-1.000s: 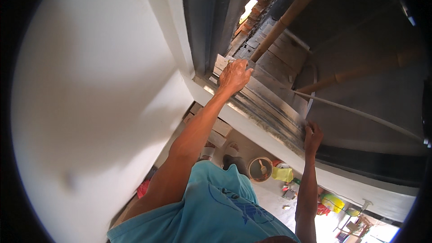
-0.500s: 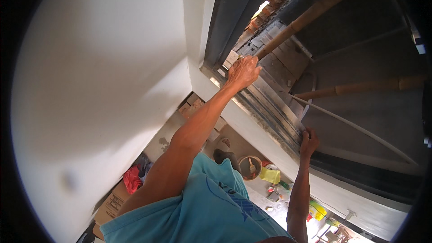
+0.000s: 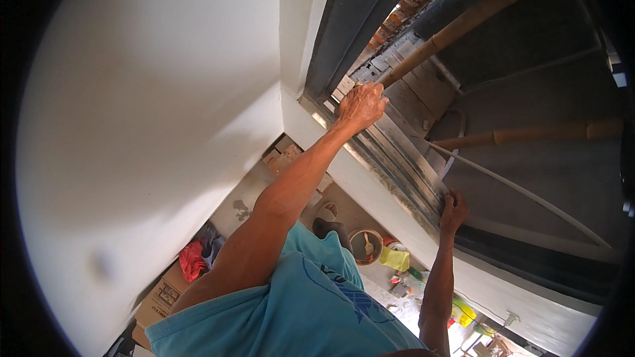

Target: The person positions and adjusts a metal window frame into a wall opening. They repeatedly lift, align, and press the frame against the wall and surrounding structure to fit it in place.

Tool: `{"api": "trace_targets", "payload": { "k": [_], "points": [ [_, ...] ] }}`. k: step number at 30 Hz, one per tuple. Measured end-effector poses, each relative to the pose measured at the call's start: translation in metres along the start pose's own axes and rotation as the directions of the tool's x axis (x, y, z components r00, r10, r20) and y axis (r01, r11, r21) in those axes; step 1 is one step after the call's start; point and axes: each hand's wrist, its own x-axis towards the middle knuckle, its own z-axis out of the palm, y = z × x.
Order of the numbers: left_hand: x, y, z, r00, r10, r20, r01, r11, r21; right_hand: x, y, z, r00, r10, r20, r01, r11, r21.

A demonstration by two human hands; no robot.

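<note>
My left hand [image 3: 362,107] is closed at the upper left end of the window track [image 3: 395,162], beside the dark upright window frame [image 3: 349,30]. Its fingers curl down over the far side, and whatever they hold is hidden beneath them. Farther right along the same ledge, my right hand [image 3: 454,213] is bent around the edge of the window frame, next to the dark lower rail [image 3: 522,251]. The metal track with its long grooves runs between both hands.
Outside the opening, bamboo poles [image 3: 493,16] and a thin pale rod [image 3: 522,193] cross near a brick wall [image 3: 397,23]. A white wall [image 3: 165,92] rises at left. Below are a bucket [image 3: 366,246] with a brush, a cardboard box [image 3: 159,301] and a red bag [image 3: 192,261].
The view has shifted slightly. Both hands keep almost the same places on the window, with the left hand's fingers moved only a little.
</note>
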Motion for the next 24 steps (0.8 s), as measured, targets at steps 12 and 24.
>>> {"api": "trace_targets", "payload": {
  "k": [12,24],
  "points": [
    [0.0002,-0.001,0.0012,1.0,0.006,-0.011,-0.006,1.0,-0.016,-0.0015,0.0002,-0.0001,1.0,-0.017,-0.003,0.017,1.0,-0.014],
    [0.0011,0.0029,-0.0021,0.999,-0.037,0.022,0.036,0.999,0.009,-0.002,-0.0031,-0.0012,1.0,0.003,0.006,-0.002,1.0,-0.031]
  ]
}}
